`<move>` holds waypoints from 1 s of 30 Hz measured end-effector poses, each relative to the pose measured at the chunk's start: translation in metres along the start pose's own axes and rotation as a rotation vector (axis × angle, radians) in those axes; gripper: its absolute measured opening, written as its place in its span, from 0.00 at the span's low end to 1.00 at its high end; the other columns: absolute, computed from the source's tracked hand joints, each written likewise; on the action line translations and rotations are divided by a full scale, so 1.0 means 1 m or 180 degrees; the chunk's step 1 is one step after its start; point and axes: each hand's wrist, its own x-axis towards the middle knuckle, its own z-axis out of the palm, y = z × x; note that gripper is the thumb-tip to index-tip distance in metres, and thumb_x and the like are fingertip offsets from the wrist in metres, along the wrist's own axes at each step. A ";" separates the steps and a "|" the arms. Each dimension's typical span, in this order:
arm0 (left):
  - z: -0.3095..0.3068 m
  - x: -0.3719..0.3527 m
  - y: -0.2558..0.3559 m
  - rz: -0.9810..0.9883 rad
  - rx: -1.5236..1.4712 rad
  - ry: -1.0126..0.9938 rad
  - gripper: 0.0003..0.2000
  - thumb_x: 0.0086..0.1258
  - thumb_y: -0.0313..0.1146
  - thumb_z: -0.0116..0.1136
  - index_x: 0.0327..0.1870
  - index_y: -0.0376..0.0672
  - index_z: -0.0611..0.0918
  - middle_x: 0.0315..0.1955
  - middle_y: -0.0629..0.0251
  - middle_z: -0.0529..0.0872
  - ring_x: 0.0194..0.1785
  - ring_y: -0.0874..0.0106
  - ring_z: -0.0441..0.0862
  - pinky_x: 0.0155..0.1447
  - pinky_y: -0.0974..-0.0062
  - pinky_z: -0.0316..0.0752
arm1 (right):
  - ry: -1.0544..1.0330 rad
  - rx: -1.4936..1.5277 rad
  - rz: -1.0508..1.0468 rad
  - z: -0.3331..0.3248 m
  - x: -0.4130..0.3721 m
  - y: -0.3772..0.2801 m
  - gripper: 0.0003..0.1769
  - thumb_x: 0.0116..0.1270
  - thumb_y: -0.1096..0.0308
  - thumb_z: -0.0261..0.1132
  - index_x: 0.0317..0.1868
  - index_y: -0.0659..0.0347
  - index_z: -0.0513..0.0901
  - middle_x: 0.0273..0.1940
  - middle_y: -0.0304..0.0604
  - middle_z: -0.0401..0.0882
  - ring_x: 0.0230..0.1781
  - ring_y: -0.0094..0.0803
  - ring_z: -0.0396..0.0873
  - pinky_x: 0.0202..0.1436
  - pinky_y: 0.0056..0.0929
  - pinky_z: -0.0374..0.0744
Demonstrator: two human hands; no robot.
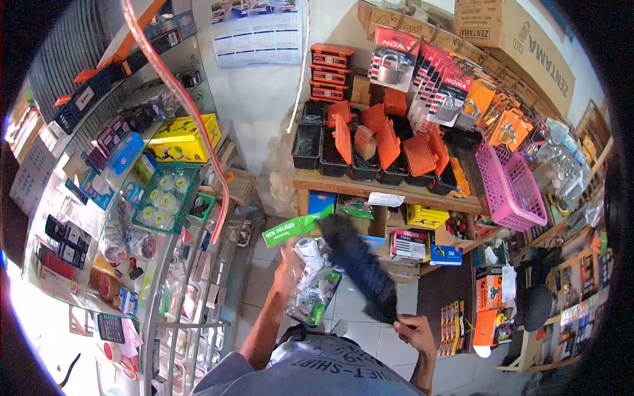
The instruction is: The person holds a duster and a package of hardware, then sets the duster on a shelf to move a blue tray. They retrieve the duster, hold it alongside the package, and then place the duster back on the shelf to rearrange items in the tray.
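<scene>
Two hands are raised over the tiled floor in front of a wooden shelf [396, 191]; both are loaded.

Left hand [288, 267]: fingers curled shut on a hanging pack of clear bagged metal parts [317, 287], gripped near its top; the green header card [288, 230] reads "NEW SOLIGEN"; the pack hangs at centre frame, just left of the duster; smaller print on it is too blurred to read.

Right hand [416, 330]: closed in a fist on the lower end of a dark duster [360, 264]; the duster slants up-left from the fist towards the green header card and is motion-blurred; cannot tell whether it touches the pack.

Readable text nearby:
- cardboard box [522, 33] at top right reads "ZENTAMA", on two faces
- red padlock cards [395, 56] carry white lettering, only "...ON..." legible
- small blue box [446, 255] on the lower shelf reads "3M"
- shirt [317, 373] at bottom centre has upside-down print, "T-SHIRT" partly legible
- wall calendar [257, 30] print is too small to read

Other stock: black bins with orange lids [370, 148] sit on the shelf top; a pink basket [508, 185] stands at its right end; a yellow box [185, 135] sits on the glass counter [158, 284] at left; a calculator [110, 327] lies at the counter's near end.
</scene>
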 end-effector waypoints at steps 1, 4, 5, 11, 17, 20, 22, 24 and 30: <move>0.003 -0.001 -0.003 0.0072 0.0208 0.0109 0.33 0.75 0.57 0.31 0.74 0.44 0.51 0.69 0.57 0.61 0.68 0.62 0.63 0.70 0.64 0.59 | 0.0013 0.0022 0.0010 0.001 -0.003 -0.002 0.07 0.64 0.73 0.66 0.34 0.71 0.81 0.22 0.31 0.68 0.19 0.14 0.62 0.19 0.19 0.60; 0.002 -0.003 -0.007 0.0014 0.0264 0.0244 0.34 0.74 0.58 0.32 0.74 0.44 0.51 0.67 0.57 0.64 0.66 0.63 0.66 0.67 0.63 0.63 | -0.0095 -0.0080 0.0004 0.001 -0.007 -0.010 0.09 0.64 0.72 0.66 0.32 0.71 0.79 0.22 0.32 0.69 0.19 0.14 0.62 0.19 0.18 0.61; 0.001 -0.006 -0.007 -0.0127 0.0133 0.0259 0.35 0.74 0.59 0.33 0.74 0.45 0.51 0.65 0.58 0.66 0.63 0.63 0.69 0.64 0.63 0.66 | 0.0119 -0.0032 0.0098 0.004 -0.006 -0.014 0.08 0.64 0.75 0.64 0.28 0.70 0.78 0.22 0.32 0.70 0.18 0.14 0.63 0.18 0.18 0.60; -0.012 -0.007 -0.022 -0.0302 0.0087 0.0172 0.35 0.71 0.61 0.38 0.71 0.46 0.56 0.59 0.60 0.72 0.60 0.66 0.72 0.61 0.65 0.69 | 0.0247 -0.0237 -0.0224 0.007 -0.009 -0.003 0.07 0.65 0.75 0.63 0.29 0.70 0.79 0.20 0.31 0.69 0.17 0.14 0.63 0.17 0.18 0.59; -0.023 -0.014 -0.037 -0.0210 0.0087 0.0004 0.36 0.72 0.61 0.37 0.72 0.43 0.57 0.61 0.61 0.71 0.59 0.66 0.72 0.61 0.64 0.69 | 0.0359 -0.0317 -0.0299 0.013 -0.007 -0.008 0.06 0.65 0.74 0.63 0.31 0.69 0.81 0.22 0.31 0.70 0.18 0.14 0.63 0.19 0.18 0.60; -0.016 -0.025 -0.035 -0.0671 0.0640 0.0522 0.33 0.74 0.58 0.37 0.72 0.45 0.59 0.59 0.61 0.72 0.60 0.67 0.71 0.64 0.65 0.66 | 0.0272 -0.0606 -0.0790 0.016 -0.004 -0.006 0.08 0.65 0.73 0.63 0.29 0.69 0.78 0.21 0.32 0.68 0.19 0.15 0.63 0.20 0.18 0.59; -0.015 -0.022 -0.040 -0.0667 0.0217 0.0465 0.32 0.73 0.56 0.41 0.70 0.41 0.62 0.59 0.60 0.73 0.59 0.65 0.73 0.62 0.64 0.68 | 0.0367 -0.0737 -0.0805 0.012 0.000 -0.008 0.09 0.64 0.75 0.64 0.27 0.70 0.77 0.21 0.33 0.69 0.20 0.16 0.63 0.21 0.20 0.60; -0.007 -0.022 -0.040 -0.0657 -0.0371 0.0207 0.28 0.72 0.50 0.47 0.65 0.38 0.69 0.54 0.57 0.79 0.55 0.63 0.76 0.58 0.62 0.71 | 0.0230 -0.0727 -0.0462 0.001 -0.002 -0.006 0.06 0.63 0.73 0.65 0.34 0.69 0.80 0.21 0.35 0.70 0.21 0.18 0.64 0.23 0.22 0.63; -0.211 -0.090 -0.151 -0.1155 0.0676 -0.0379 0.26 0.75 0.51 0.40 0.56 0.36 0.76 0.44 0.57 0.79 0.48 0.66 0.78 0.55 0.66 0.70 | -0.0380 -0.1219 -0.0763 -0.005 0.012 -0.034 0.13 0.62 0.71 0.67 0.47 0.64 0.82 0.25 0.43 0.76 0.25 0.24 0.70 0.29 0.24 0.70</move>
